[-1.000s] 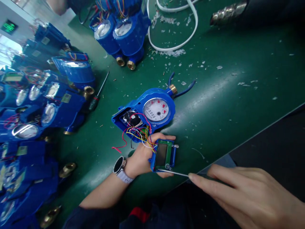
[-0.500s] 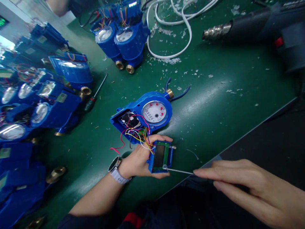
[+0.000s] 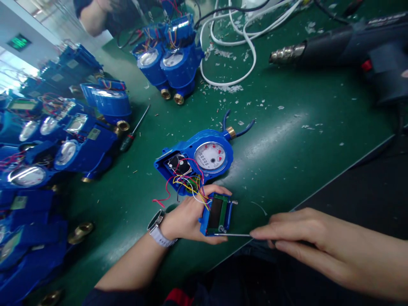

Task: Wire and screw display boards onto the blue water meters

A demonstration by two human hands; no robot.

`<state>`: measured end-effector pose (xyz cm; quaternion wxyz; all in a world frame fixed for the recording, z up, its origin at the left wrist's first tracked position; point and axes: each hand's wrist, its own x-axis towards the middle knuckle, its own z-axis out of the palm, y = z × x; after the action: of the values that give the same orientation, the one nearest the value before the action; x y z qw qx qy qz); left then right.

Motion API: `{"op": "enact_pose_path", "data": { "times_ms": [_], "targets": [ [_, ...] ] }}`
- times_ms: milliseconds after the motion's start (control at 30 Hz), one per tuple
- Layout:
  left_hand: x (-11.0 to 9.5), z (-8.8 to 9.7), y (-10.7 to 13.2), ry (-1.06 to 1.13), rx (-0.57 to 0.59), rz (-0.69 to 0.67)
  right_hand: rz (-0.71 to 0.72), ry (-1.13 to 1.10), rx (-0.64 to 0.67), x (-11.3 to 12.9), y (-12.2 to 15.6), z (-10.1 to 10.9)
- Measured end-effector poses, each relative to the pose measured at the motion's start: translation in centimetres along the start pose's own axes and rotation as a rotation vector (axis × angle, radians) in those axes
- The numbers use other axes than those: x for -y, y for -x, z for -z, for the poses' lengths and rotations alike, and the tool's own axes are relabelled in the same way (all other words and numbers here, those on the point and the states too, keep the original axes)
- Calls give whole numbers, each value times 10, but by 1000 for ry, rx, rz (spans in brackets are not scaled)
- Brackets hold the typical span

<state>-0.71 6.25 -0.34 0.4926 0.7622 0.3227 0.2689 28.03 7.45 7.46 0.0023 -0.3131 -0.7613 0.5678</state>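
My left hand (image 3: 188, 221), with a watch on its wrist, is closed around a small blue display housing (image 3: 204, 227). In it sit a dark screen (image 3: 216, 212) and a green circuit board. Coloured wires (image 3: 191, 182) run from the housing into the open compartment of a blue water meter (image 3: 191, 142) lying just beyond. My right hand (image 3: 309, 238) grips a thin screwdriver (image 3: 237, 235) whose handle is hidden by the hand. Its metal shaft reaches the near edge of the housing, beside a small screw-like part (image 3: 222, 229). A small spring (image 3: 235, 202) sticks out at the housing's right.
More blue meters (image 3: 91, 138) crowd the left; two others (image 3: 178, 63) stand at the back. A second screwdriver (image 3: 127, 142) lies beside them. A heat gun (image 3: 321, 51) rests at upper right, near a white cable (image 3: 255, 55) and scraps. Another person's arm (image 3: 92, 19) shows at far left.
The screwdriver's tip has moved from the screw-like part to the housing's near edge, and my right hand has shifted slightly left. The whole view has shifted a little; my left hand keeps its hold.
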Motion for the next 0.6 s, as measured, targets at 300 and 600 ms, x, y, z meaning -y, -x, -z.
{"op": "enact_pose_path", "data": {
  "times_ms": [300,600],
  "targets": [
    [-2,1,0,-25,44,-13,92,-35,45,6,-12,11],
    [-3,-1,-2,63,-11,-40,138,4,44,-1,-15,12]
  ]
}}
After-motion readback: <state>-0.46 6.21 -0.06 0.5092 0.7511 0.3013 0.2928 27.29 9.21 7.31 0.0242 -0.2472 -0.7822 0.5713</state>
